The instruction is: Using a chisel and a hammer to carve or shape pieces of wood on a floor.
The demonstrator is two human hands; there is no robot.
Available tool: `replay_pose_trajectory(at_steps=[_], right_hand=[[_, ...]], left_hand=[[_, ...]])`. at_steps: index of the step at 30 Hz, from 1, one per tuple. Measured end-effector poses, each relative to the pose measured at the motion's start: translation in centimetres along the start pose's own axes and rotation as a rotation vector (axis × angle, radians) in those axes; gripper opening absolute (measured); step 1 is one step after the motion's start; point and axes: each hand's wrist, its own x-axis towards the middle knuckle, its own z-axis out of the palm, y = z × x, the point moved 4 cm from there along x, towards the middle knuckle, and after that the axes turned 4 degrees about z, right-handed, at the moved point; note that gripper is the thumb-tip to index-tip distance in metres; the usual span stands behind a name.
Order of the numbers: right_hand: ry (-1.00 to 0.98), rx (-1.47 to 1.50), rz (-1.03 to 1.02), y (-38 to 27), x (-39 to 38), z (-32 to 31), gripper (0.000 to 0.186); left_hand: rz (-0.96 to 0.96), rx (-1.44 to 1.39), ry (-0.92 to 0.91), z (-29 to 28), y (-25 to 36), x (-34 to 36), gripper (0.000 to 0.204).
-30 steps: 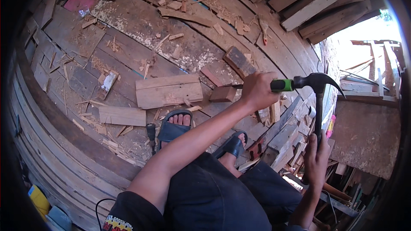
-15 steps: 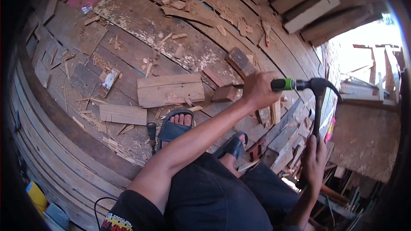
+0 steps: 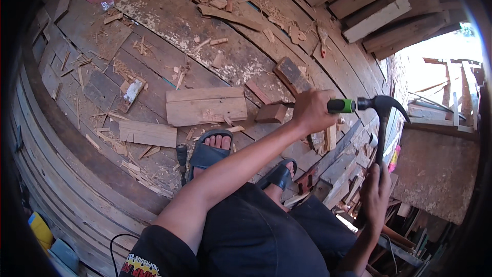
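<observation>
While seated over a rough plank floor point(image 3: 169, 46), left hand point(image 3: 313, 110) closed in a full fist round the handle of a claw hammer point(image 3: 376, 106), green collar of the grip showing just beyond the knuckles, dark steel head out to the right with its claw curving down. Directly under the hammer head: thin dark upright rod point(image 3: 380, 146), top end just beneath the head, contact between them not discernible. Below the hammer: right hand point(image 3: 375, 195), fingers wrapped round the lower part of the rod, held upright beside a stack of weathered boards point(image 3: 341, 166). Left of the hammer, on the floor: small brown wood block point(image 3: 271, 113), just beside the left fist; pale flat board point(image 3: 206, 105), wider, further left; smaller pale board point(image 3: 147, 133), below and left of that. Lower left of the hammer: two feet in dark sandals, left sandal point(image 3: 209, 149) and right sandal point(image 3: 281, 174), resting on the planks. Above the hammer, well apart: dark rectangular block point(image 3: 292, 74); scattered chips and splinters; long pale beam point(image 3: 376, 19) among stacked timber.
</observation>
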Motion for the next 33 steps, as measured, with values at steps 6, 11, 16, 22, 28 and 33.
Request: replay_pose_trajectory(at_steps=[6,11,16,22,28,33], right_hand=[[0.368,0.274,-0.208,-1.5,0.2,-6.5,0.033],[0.293,0.053,-0.237,-1.8,-0.7,-1.1,0.027],[0.133,-0.062,0.046,1.2,-0.1,-0.2,0.031],[0.432,0.253,-0.15,-1.2,0.4,-5.3,0.035],[0.303,-0.422,-0.383,1.3,0.3,0.5,0.032],[0.104,0.098,0.019,0.6,0.2,0.5,0.029]], left_hand=[[0.012,-0.032,0.089,-0.8,-0.3,0.9,0.018],[0.008,-0.05,0.063,0.1,0.1,0.9,0.017],[-0.034,0.015,0.041,-1.3,-0.9,0.0,0.018],[-0.04,0.037,0.015,-1.1,-1.3,0.3,0.016],[-0.036,0.013,0.076,-0.1,-1.3,0.2,0.019],[-0.059,0.102,-0.002,-1.4,-2.2,-0.4,0.019]])
